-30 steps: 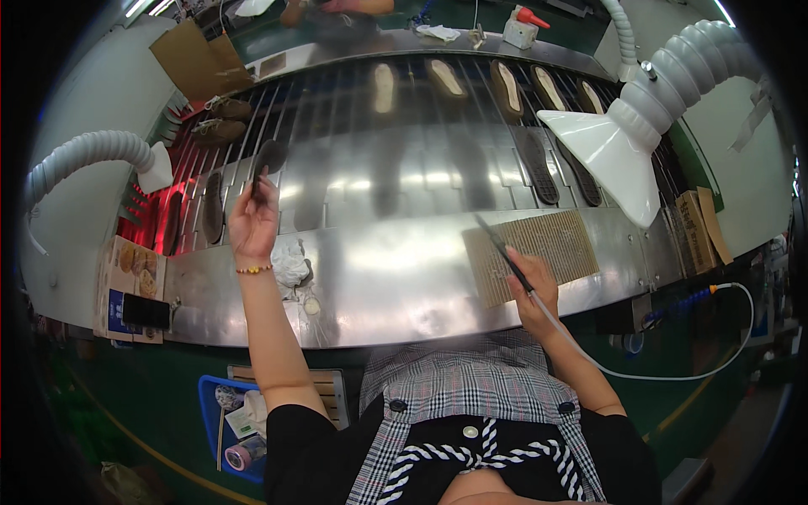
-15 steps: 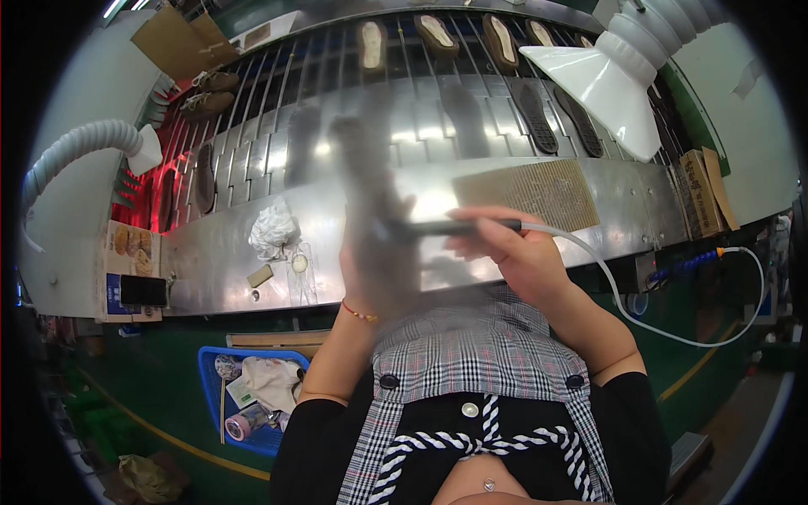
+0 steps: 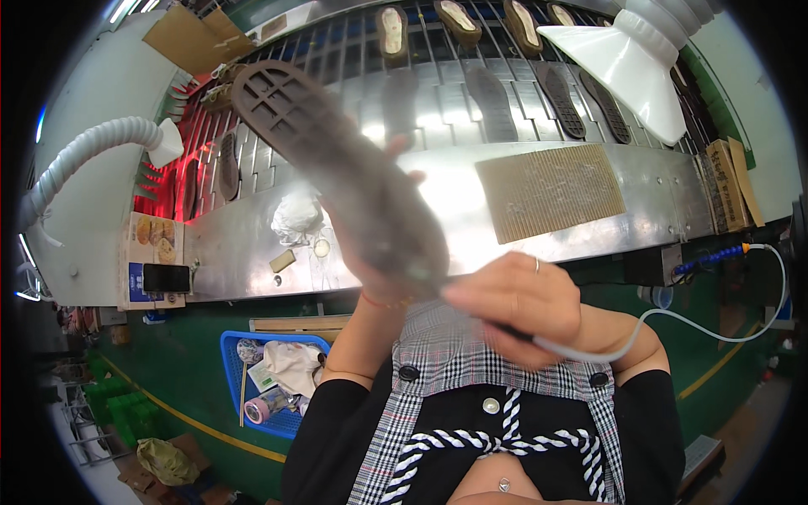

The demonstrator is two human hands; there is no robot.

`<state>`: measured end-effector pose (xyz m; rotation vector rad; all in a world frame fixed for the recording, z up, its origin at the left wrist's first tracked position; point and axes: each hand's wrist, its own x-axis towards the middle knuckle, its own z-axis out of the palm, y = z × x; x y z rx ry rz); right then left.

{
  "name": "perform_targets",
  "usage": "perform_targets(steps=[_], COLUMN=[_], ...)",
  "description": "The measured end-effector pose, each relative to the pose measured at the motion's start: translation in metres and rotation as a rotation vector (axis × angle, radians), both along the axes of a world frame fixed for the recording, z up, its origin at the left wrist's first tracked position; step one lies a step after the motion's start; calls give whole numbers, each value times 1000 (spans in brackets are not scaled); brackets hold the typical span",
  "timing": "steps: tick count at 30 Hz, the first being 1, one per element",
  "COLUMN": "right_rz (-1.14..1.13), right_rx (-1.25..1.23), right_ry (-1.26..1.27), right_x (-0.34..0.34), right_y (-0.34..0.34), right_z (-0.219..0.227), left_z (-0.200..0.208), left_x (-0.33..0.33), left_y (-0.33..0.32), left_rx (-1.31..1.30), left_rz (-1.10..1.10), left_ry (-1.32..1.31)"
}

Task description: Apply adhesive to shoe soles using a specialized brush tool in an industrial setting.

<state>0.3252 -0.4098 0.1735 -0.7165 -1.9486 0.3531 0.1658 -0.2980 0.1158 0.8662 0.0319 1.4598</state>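
A dark brown shoe sole (image 3: 358, 172) is in my left hand (image 3: 360, 257), which grips it from beneath and along its left side. Its grid-patterned cavity side faces me, and the toe end points to the upper left. The heel end is blurred. My right hand (image 3: 532, 299), closed around a black pen-shaped tool (image 3: 512, 334), is just right of the heel end. A pale flexible tube (image 3: 589, 353) runs from the tool's back end. The tool's tip is smeared by motion, so I cannot tell whether it touches the sole.
Beyond the metal ledge, a slatted conveyor carries several soles (image 3: 562, 101) and shoes (image 3: 459, 21). A ribbed tan mat (image 3: 551, 189), crumpled white paper (image 3: 296, 220) and a phone (image 3: 167, 278) lie nearer. White hose nozzles (image 3: 619, 63) hang above. A blue basket (image 3: 236, 379) stands lower left.
The sole has tilted, its toe end swinging to the upper left and its heel toward the right. My right hand has come down and nearer with the tool. The view has shifted slightly.
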Motion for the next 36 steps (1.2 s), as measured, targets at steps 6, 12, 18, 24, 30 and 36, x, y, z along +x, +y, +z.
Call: perform_targets(steps=[6,12,18,24,30,36], right_rz=[17,10,105,223,209,188], right_rx=[-20,-77,-108,-137,-144,-133], right_ry=[43,70,67,24,-82,-136], right_x=[5,10,7,6,13,25], right_y=[9,15,12,6,10,20], right_z=[-12,-12,-13,-13,-7,1], left_z=[-1,2,7,3,0,5], left_x=[-9,-19,-18,-27,-18,-18], left_y=[19,29,28,28,16,7], left_rx=[65,31,-94,-359,-378,-219], left_rz=[-31,-255,-164,-211,-12,-2], left_ry=[-138,-392,-349,-289,58,379])
